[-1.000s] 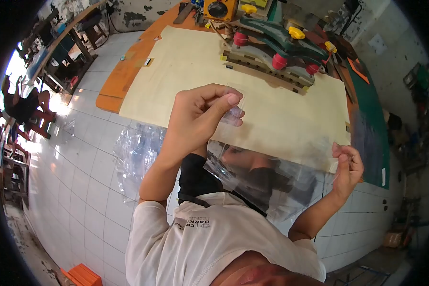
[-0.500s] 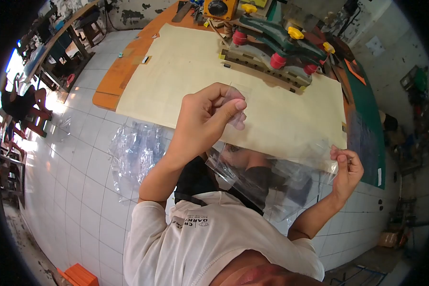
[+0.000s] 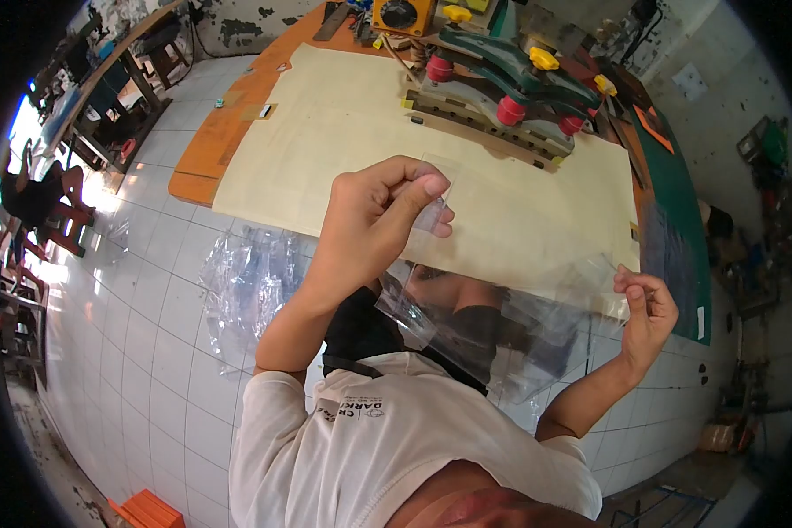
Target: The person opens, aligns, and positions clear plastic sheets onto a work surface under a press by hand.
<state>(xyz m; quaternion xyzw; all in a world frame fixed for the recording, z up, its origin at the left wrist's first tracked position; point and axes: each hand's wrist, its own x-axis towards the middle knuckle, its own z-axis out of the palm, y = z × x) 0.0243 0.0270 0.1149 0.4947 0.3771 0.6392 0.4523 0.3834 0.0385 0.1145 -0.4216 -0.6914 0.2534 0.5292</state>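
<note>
A clear plastic sheet (image 3: 537, 339) stretches between my two hands, hanging over the table's near edge and my lap. My left hand (image 3: 387, 207) is closed, thumb against fingers, pinching one end of the sheet above the table. Further right and lower, my right hand (image 3: 649, 312) pinches the sheet's other end between thumb and fingers. Beneath it, cream paper (image 3: 326, 132) covers much of the wooden table (image 3: 198, 167). Being see-through, the sheet's outline is hard to follow.
On the table's far side stands a green metal device (image 3: 519, 66) with yellow knobs and red parts. Crumpled clear plastic (image 3: 251, 282) lies left of my legs. A green mat (image 3: 700, 255) is at the right. Another person (image 3: 44, 194) sits at far left.
My right hand has shifted slightly right, drawing the plastic sheet with it. My left hand has turned a little and moved slightly left, still pinching the sheet.
</note>
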